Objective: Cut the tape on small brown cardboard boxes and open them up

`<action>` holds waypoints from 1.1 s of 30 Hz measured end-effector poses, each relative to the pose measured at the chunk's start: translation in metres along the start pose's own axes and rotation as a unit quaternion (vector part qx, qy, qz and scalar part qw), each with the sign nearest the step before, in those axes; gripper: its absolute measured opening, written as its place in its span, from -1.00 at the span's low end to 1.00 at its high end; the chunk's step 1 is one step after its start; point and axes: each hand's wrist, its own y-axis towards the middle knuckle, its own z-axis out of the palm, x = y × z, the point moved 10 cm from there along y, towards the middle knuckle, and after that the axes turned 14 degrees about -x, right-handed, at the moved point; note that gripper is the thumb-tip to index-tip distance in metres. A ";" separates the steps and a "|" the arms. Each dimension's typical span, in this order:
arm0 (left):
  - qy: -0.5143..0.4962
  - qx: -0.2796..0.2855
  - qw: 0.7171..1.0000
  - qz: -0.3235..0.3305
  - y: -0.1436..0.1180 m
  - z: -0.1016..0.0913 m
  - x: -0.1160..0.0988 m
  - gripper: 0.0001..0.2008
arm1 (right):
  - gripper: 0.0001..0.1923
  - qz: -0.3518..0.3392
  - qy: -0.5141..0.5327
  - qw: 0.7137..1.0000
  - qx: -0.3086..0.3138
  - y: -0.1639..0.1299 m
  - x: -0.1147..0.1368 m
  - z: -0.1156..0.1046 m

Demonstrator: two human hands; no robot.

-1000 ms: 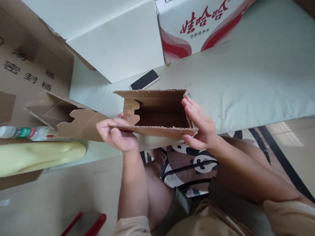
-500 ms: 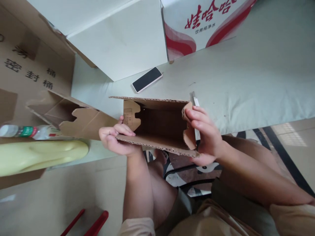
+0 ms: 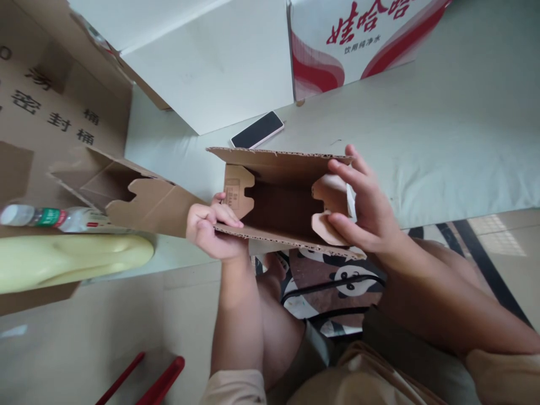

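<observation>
A small brown corrugated cardboard box (image 3: pixel 278 202) is held above my lap, its open end facing me. My left hand (image 3: pixel 211 228) grips its near-left edge, thumb over the lower panel next to a notched flap. My right hand (image 3: pixel 363 208) wraps the right end, its fingers pressing a notched side flap (image 3: pixel 327 211) inward. The box floats at the front edge of the pale green table (image 3: pixel 442 129).
A phone (image 3: pixel 257 129) lies screen-up on the table behind the box. A second open brown box (image 3: pixel 126 197) lies to the left, by a plastic bottle (image 3: pixel 50 218) and a yellow object (image 3: pixel 71 261). White and red-printed cartons (image 3: pixel 358 39) stand at the back. Red handles (image 3: pixel 143 382) lie on the floor.
My right hand has folded the right side flap further into the box. The box has risen slightly, and the left hand keeps its grip.
</observation>
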 end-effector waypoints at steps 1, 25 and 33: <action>0.006 -0.009 1.000 -0.002 0.000 0.000 0.001 -0.69 | -0.53 -0.004 0.020 1.000 -0.024 -0.001 0.000 -0.003; 0.149 0.107 0.983 0.030 -0.003 -0.003 0.049 -0.40 | -0.36 0.053 0.082 0.995 -0.032 -0.019 -0.016 0.007; 0.203 0.110 0.972 0.045 0.000 0.001 0.040 -0.70 | -0.51 0.024 -0.004 0.999 -0.027 -0.019 -0.013 0.005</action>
